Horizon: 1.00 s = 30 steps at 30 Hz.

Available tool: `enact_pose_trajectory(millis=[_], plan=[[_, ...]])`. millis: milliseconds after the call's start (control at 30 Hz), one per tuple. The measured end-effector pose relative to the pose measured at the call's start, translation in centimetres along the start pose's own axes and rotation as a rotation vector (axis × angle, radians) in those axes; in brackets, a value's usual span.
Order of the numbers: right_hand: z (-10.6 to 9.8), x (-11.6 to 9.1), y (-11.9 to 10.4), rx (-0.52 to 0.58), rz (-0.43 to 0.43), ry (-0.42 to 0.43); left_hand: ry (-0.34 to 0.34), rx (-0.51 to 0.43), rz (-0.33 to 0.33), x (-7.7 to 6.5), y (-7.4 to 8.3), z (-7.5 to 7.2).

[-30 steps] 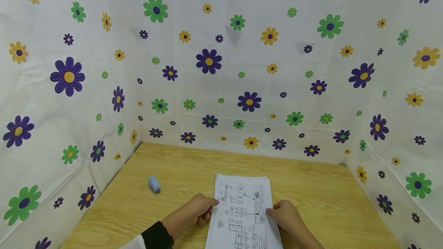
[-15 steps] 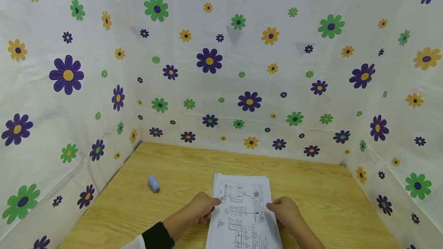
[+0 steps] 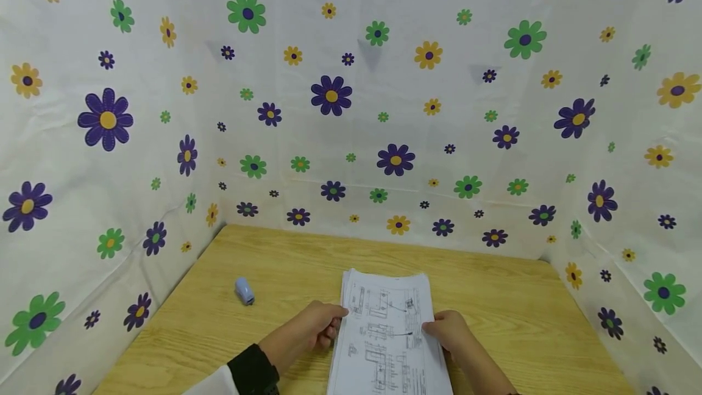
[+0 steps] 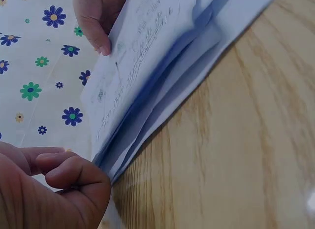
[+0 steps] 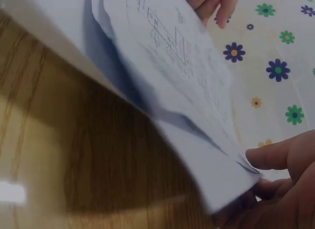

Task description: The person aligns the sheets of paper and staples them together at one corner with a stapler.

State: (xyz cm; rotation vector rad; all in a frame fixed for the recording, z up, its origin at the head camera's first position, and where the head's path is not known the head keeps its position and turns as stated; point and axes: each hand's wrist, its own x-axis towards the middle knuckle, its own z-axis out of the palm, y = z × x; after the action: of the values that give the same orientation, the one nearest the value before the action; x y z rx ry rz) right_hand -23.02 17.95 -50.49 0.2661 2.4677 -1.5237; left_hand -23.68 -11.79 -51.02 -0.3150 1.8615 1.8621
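A stack of paper sheets [image 3: 384, 346] printed with technical drawings is held near the front middle of the table. My left hand [image 3: 320, 326] pinches its left edge between thumb and curled fingers. On the opposite edge my right hand [image 3: 451, 329] grips the stack, thumb on top and fingers underneath. In the left wrist view the sheets [image 4: 142, 56] fan slightly apart along their near side, tilted over the wood. Gaps between the sheets [image 5: 187, 81] also show in the right wrist view, where the right thumb presses the corner.
A small light-blue stapler-like object [image 3: 244, 292] lies on the wooden table [image 3: 493, 285] to the left of the papers. White cloth with printed flowers [image 3: 274, 78] encloses the back and both sides of the table.
The stack's far edge has risen slightly and shifted a little right, with its top sheets now bowed. Both hands keep hold of the edges. The light-blue object has not moved.
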Motion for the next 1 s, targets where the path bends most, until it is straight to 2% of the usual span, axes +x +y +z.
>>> enact_pose_trajectory(millis=[133, 200, 300, 367, 433, 533, 600, 700, 867, 1000], plan=[[0.3, -0.1, -0.4, 0.023, -0.028, 0.007, 0.016, 0.065, 0.021, 0.3, -0.1, 0.2], [0.5, 0.0, -0.6, 0.010, -0.041, 0.033, 0.036, 0.128, 0.057, 0.5, -0.1, 0.3], [0.7, 0.2, -0.8, -0.002, -0.060, 0.078, 0.107, 0.220, 0.130, 0.9, -0.3, 0.3], [0.9, 0.3, -0.9, -0.009, -0.108, 0.113, 0.168, 0.270, 0.195, 1.1, -0.3, 0.3], [1.1, 0.3, -0.9, 0.007, -0.162, 0.143, 0.197, 0.266, 0.257, 1.1, -0.2, 0.3], [1.2, 0.1, -1.3, 0.062, -0.242, 0.190, 0.171, 0.223, 0.362, 1.0, 0.4, 0.4], [1.3, -0.1, -1.8, 0.118, -0.279, 0.208, 0.128, 0.172, 0.424, 0.7, 1.1, 0.4], [1.0, -0.6, -3.2, 0.180, -0.340, 0.238, 0.117, 0.143, 0.529, 0.1, 2.5, 0.7], [-0.1, -1.3, -6.0, 0.252, -0.441, 0.273, 0.180, 0.129, 0.729, -1.3, 5.8, 1.4], [-0.9, -1.9, -7.8, 0.332, -0.616, 0.291, 0.212, 0.129, 0.924, -2.4, 8.1, 1.9]])
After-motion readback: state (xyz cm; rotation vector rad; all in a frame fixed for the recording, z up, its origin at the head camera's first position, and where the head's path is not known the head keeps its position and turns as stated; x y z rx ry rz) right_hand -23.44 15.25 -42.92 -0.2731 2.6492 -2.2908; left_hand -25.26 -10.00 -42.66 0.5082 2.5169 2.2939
